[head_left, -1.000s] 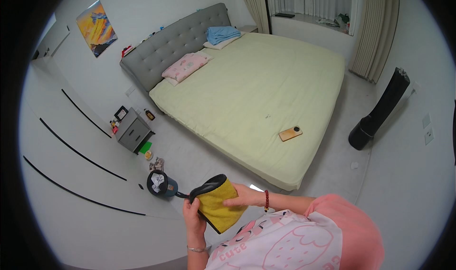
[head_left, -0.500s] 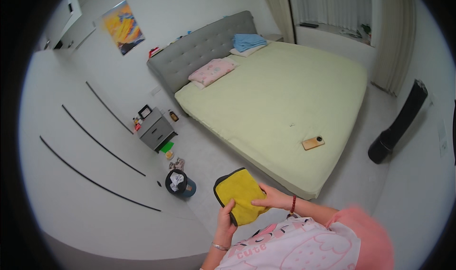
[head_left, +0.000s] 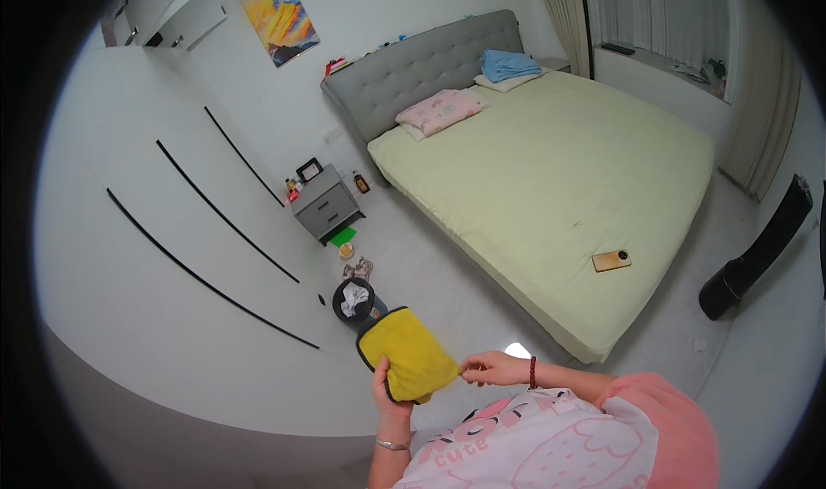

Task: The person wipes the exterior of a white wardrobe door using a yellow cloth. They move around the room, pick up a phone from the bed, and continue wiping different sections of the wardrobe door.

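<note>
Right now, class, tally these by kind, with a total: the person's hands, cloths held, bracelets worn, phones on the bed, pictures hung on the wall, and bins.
Left hand and right hand: 2
Yellow cloth: 1
Red bracelet and silver bracelet: 2
Phone: 1
Wall picture: 1
Bin: 1
Total: 8

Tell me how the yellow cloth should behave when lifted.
The yellow cloth is likely floppy, its corner drawn out at the right hand's fingertips. It's probably light: the left hand grips one edge. Its fuzzy-looking surface suggests little slipperiness.
</note>
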The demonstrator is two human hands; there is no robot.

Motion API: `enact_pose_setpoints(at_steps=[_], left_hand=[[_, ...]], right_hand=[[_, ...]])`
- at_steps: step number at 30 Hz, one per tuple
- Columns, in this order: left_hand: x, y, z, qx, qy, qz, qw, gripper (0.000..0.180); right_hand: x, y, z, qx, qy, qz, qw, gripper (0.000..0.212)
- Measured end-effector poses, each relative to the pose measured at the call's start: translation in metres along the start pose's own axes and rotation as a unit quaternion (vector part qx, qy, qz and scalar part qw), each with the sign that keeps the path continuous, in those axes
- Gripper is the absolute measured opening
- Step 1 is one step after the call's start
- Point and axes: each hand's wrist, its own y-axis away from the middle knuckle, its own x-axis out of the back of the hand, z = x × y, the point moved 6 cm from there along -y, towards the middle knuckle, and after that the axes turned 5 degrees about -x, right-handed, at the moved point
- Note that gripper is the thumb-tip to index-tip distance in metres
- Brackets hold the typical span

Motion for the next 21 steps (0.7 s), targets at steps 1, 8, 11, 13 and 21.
enact_pose_setpoints(at_steps=[1, 8, 11, 13, 21], left_hand=[[0.002, 0.002, 0.006, -0.009, -0.017, 0.01, 1.0, 0.045], [0.018, 0.001, -0.023, 0.036, -0.085, 0.067, 0.994, 0.047], [0.019, -0.001, -0.04, 0.08, -0.081, 0.069, 0.991, 0.047], [0.008, -0.003, -0.04, 0.078, -0.086, 0.068, 0.991, 0.048], [-0.017, -0.063, -0.074, 0.126, -0.121, 0.119, 0.977, 0.048]], right_hand=[[0.002, -0.002, -0.002, 0.005, -0.001, 0.025, 1.0, 0.039], [0.003, -0.015, -0.008, 0.031, -0.08, 0.059, 0.995, 0.039], [-0.003, -0.023, 0.012, 0.006, -0.074, 0.035, 0.997, 0.038], [0.003, -0.027, 0.024, -0.014, -0.102, 0.045, 0.994, 0.037], [0.098, -0.031, 0.075, -0.093, -0.145, 0.107, 0.979, 0.034]])
